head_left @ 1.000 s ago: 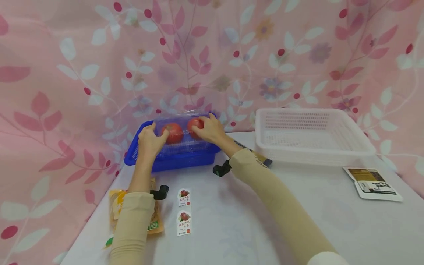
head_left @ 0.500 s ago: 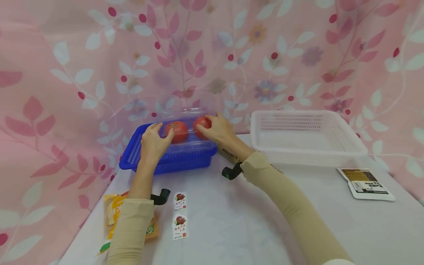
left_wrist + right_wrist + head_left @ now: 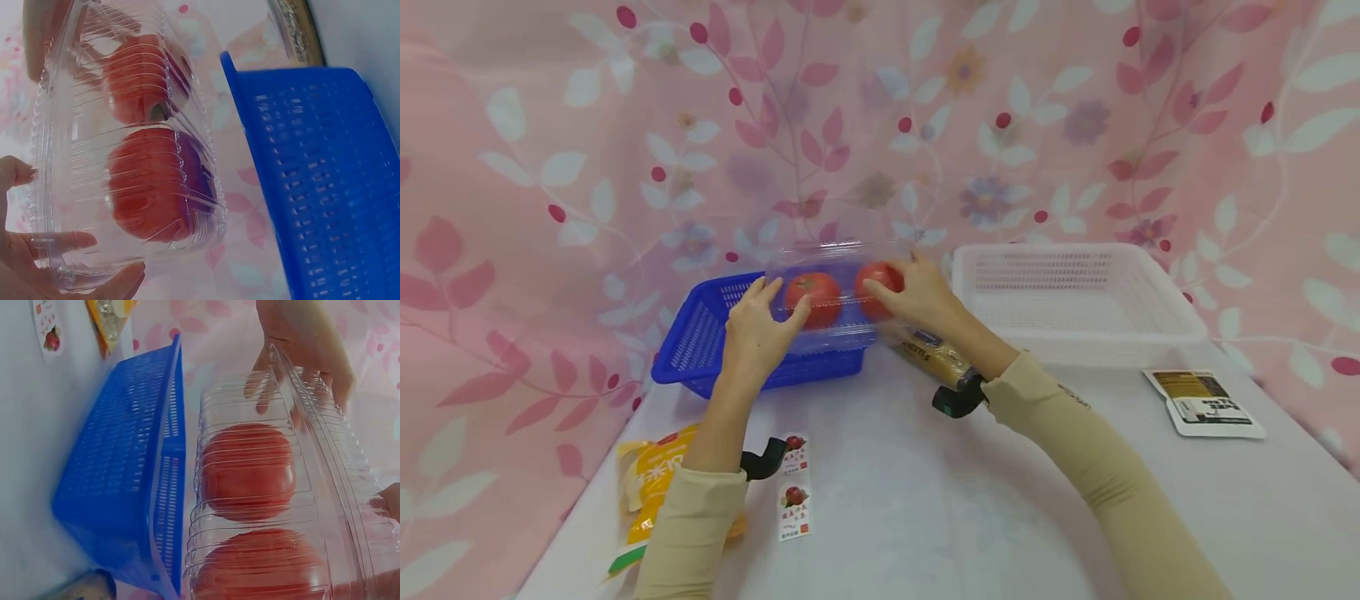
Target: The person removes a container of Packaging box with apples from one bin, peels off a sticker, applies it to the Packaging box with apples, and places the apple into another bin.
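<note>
A clear plastic clamshell container holds two red tomatoes, one on the left and one on the right. My left hand grips its left end, thumb in front and fingers toward the back. At the opposite end my right hand grips it the same way. Both wrist views show the container off the blue basket, with a gap between them. Seen from the head, the container overlaps the right part of that basket, whose left side is uncovered.
Right of the basket lies a spaghetti pack. A white basket stands at the back right, with a white-and-brown pouch before it. By my left forearm are a yellow food bag and two fruit-printed labels.
Both hands have carried the container with the tomatoes to the right relative to the blue basket, uncovering more of its left side. The view has turned slightly right; more of the spaghetti pack shows.
</note>
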Action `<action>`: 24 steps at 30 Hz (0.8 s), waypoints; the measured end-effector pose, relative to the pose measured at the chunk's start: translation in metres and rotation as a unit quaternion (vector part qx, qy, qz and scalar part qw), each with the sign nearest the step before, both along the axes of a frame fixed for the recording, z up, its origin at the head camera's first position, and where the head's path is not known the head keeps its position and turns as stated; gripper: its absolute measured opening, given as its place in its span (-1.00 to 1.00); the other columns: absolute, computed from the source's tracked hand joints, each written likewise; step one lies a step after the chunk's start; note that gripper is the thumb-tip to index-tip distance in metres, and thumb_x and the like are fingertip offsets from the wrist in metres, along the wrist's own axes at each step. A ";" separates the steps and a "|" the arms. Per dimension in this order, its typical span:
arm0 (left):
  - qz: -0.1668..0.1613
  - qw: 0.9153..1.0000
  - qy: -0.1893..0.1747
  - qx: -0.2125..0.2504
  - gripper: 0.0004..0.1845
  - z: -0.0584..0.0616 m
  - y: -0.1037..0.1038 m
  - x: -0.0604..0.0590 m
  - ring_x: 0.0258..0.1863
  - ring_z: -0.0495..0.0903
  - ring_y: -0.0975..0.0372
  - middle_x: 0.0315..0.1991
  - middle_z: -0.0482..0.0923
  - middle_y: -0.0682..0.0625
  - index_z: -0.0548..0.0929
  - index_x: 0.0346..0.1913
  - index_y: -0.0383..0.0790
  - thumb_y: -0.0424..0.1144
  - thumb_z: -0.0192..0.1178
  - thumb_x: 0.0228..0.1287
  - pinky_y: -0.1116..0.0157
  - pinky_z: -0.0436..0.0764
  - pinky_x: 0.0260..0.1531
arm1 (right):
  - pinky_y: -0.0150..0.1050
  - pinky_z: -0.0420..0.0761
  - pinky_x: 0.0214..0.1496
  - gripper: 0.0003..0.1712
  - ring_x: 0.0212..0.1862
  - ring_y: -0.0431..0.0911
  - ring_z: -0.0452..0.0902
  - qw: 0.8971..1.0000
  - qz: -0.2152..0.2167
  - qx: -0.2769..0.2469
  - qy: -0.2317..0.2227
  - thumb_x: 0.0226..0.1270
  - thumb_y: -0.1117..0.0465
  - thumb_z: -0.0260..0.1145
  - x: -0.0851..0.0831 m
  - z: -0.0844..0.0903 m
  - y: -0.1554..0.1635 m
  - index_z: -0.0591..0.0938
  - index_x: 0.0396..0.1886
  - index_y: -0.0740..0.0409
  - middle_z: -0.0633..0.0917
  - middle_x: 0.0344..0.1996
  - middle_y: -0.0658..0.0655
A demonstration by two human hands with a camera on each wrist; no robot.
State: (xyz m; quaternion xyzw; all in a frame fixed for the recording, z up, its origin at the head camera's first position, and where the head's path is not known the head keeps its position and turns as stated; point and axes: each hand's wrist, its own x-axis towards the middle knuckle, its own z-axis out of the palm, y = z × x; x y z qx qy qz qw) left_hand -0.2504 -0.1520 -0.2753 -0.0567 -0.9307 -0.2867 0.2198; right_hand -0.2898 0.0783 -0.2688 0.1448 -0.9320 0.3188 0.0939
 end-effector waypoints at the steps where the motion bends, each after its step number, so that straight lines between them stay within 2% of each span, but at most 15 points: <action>1: -0.005 1.000 -0.004 0.000 -0.25 0.001 0.003 0.003 0.27 0.14 -0.20 0.31 0.18 -0.27 0.36 0.27 -0.29 0.21 0.05 0.17 -0.23 0.12 0.14 | 0.19 0.34 0.12 -0.26 0.31 0.26 0.09 1.000 0.000 0.001 0.001 0.19 -0.31 0.08 0.004 0.001 0.004 0.37 0.28 -0.02 0.06 0.38 0.31; 7: -0.043 0.999 -0.016 -0.001 -0.17 0.000 0.016 0.016 0.29 0.10 -0.21 0.34 0.12 -0.27 0.33 0.29 -0.25 0.29 0.06 0.11 -0.21 0.23 0.08 | 0.20 0.36 0.09 -0.21 0.31 0.28 0.06 1.000 -0.010 -0.001 -0.006 0.14 -0.31 0.12 0.025 0.005 0.025 0.36 0.28 0.02 0.01 0.39 0.31; 13: -0.061 0.998 -0.017 -0.017 -0.12 -0.003 0.023 0.029 0.25 0.13 -0.27 0.34 0.10 -0.32 0.31 0.30 -0.28 0.26 0.17 0.03 -0.21 0.32 0.00 | 0.20 0.32 0.13 -0.16 0.36 0.21 -0.01 1.000 -0.001 0.006 0.005 0.13 -0.32 0.13 0.040 0.006 0.036 0.36 0.28 0.11 0.05 0.38 0.31; 18: -0.075 0.996 -0.030 -0.038 -0.08 -0.008 0.031 0.043 0.23 0.14 -0.28 0.33 0.09 -0.34 0.30 0.31 -0.29 0.25 0.23 -0.02 -0.20 0.34 -0.03 | 0.19 0.35 0.11 -0.23 0.29 0.24 0.12 0.999 0.007 0.014 0.028 0.15 -0.26 0.17 0.054 -0.002 0.046 0.42 0.22 0.15 0.13 0.33 0.35; 24: -0.089 0.994 -0.034 -0.049 -0.06 -0.016 0.043 0.065 0.22 0.18 -0.29 0.34 0.09 -0.33 0.30 0.31 -0.28 0.24 0.28 -0.07 -0.18 0.39 -0.08 | 0.29 0.29 0.10 -0.18 0.31 0.29 0.04 1.000 0.007 0.017 0.022 0.15 -0.26 0.17 0.078 -0.011 0.062 0.36 0.29 0.15 0.07 0.36 0.34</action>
